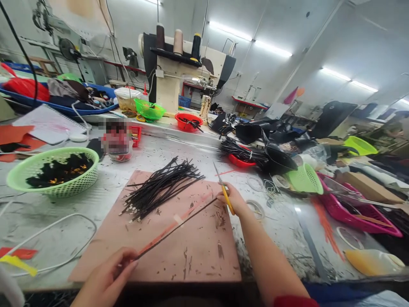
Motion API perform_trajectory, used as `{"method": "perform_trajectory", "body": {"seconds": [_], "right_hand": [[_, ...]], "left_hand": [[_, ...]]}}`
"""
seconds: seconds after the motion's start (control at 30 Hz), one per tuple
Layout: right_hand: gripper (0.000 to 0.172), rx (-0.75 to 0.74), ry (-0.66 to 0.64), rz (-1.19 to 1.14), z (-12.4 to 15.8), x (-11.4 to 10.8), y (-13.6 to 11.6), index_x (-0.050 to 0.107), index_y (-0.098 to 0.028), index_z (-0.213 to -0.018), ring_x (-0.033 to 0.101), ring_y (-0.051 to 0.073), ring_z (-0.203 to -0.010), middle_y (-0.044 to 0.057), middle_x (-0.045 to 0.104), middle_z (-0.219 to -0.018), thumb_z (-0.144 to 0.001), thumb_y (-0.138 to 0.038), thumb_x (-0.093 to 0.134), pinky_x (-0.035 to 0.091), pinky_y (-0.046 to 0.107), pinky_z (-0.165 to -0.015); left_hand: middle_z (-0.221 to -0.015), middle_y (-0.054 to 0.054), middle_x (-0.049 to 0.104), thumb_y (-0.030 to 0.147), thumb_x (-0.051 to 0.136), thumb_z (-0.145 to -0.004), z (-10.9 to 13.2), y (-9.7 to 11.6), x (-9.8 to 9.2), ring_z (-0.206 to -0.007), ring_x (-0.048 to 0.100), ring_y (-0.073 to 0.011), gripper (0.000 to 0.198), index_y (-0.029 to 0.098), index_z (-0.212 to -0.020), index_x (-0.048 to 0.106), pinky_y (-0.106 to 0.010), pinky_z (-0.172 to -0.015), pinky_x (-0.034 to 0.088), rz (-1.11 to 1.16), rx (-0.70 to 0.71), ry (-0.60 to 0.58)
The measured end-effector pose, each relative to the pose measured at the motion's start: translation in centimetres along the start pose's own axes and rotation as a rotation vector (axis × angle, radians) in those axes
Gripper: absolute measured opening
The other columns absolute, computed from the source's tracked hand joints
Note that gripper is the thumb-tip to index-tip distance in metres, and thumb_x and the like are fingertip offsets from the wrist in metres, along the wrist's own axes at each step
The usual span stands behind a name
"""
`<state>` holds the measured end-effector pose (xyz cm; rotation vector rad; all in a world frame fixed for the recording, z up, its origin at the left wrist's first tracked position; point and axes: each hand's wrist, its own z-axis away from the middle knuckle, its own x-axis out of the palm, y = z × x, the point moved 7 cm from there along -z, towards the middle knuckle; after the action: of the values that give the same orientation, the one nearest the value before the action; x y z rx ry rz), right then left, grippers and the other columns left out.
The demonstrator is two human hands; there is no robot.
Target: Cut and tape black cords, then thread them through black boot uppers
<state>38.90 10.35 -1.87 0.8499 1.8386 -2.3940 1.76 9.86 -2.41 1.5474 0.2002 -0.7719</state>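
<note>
A thin black strip [182, 222] is stretched slantwise over a pinkish board [211, 251]. My left hand [111, 270] pinches its near end. At the far end, my right hand [232, 199] is closed around scissors [227, 198] with yellow handles, their blades pointing up and away; its fingers also meet the strip's end. Beside the strip, an orange-red band [166, 231] lies along the board under a small piece of pale tape [178, 219]. Beyond it rests a loose bundle of similar black strips [159, 187], pale tips toward me.
A pale green basket [19, 172] of black pieces stands left, near a white cable [92, 230]. Behind are a sewing machine [168, 85], a red bowl [188, 122] and a green bowl [148, 111]. Rightward sit tape rolls [255, 209], a steel ruler [309, 243] and a magenta basket [361, 217].
</note>
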Motion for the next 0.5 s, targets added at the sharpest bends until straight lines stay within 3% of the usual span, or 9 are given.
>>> {"method": "perform_trajectory", "body": {"seconds": [0.27,0.5], "right_hand": [[0.052,0.023,0.088,0.316,-2.6,0.2,-0.1,0.054,-0.022,-0.109,0.059,0.022,-0.087,0.003,0.065,-0.092,-0.057,-0.016,0.063,0.043,0.033,-0.078],[0.052,0.032,0.051,0.399,-3.0,0.0,-0.3,0.055,-0.02,-0.11,0.059,0.021,-0.082,0.003,0.065,-0.09,-0.059,-0.019,0.064,0.045,0.03,-0.074]], "left_hand": [[-0.072,0.0,0.073,0.053,0.05,-0.068,-0.5,-0.8,0.7,-0.072,0.068,-0.0208,0.032,0.027,-0.069,0.068,-0.022,-0.065,0.053,-0.155,-0.031,-0.028],[-0.067,0.002,0.072,0.054,0.048,-0.068,-0.6,-1.6,1.4,-0.067,0.069,-0.0201,0.032,0.028,-0.067,0.066,-0.021,-0.061,0.054,-0.178,0.004,-0.034]]}}
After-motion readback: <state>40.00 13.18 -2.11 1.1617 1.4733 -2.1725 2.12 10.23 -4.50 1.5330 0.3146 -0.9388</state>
